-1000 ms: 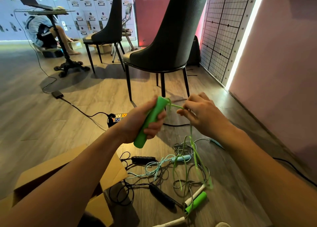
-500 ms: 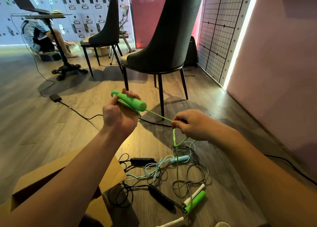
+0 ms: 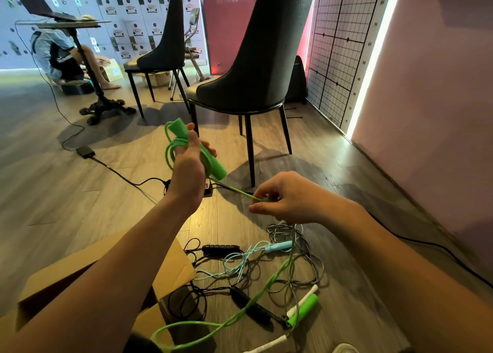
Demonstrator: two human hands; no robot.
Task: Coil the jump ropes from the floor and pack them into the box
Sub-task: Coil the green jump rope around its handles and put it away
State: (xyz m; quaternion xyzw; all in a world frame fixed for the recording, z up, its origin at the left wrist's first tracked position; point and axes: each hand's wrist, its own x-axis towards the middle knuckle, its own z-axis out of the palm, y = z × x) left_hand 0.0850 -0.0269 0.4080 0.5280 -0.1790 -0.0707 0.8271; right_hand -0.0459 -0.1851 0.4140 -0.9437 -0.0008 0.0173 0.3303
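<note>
The left forearm crosses the brown cardboard box (image 3: 174, 268) at 7 o'clock. Only its flaps and a dark slice of its inside show, and what lies in it cannot be made out.

The left hand (image 3: 186, 166), raised near the centre, curls round a bright green foam handle (image 3: 217, 167), whose two ends stick out past the fingers. Loops of the thin green jump rope (image 3: 168, 152) wrap this hand, but their number is unclear. The rope runs straight toward 4 o'clock to the right hand (image 3: 290, 203), which pinches it between thumb and fingertips. Below that hand it drops, blurred, to the wooden floor (image 3: 53, 192). It sweeps into a loop at 6 o'clock and is cut off by the bottom edge.

A second green handle (image 3: 304, 310) lies at 5 o'clock in a tangle of other ropes:
- two black handles (image 3: 220, 248)
- a pale blue handle (image 3: 278, 246)
- a white handle (image 3: 301, 302)
- grey cord (image 3: 318, 272)

Which cord joins which handle is hard to tell.

A black padded chair (image 3: 256, 59) stands at 12 o'clock just beyond the hands, its top cut off. A second black chair (image 3: 165, 54) stands at 11 o'clock. A black power cable (image 3: 117, 174) crosses the floor and disappears behind the left wrist. At 10 o'clock a seated person (image 3: 54, 52) is half hidden behind a pedestal table (image 3: 80, 26).
</note>
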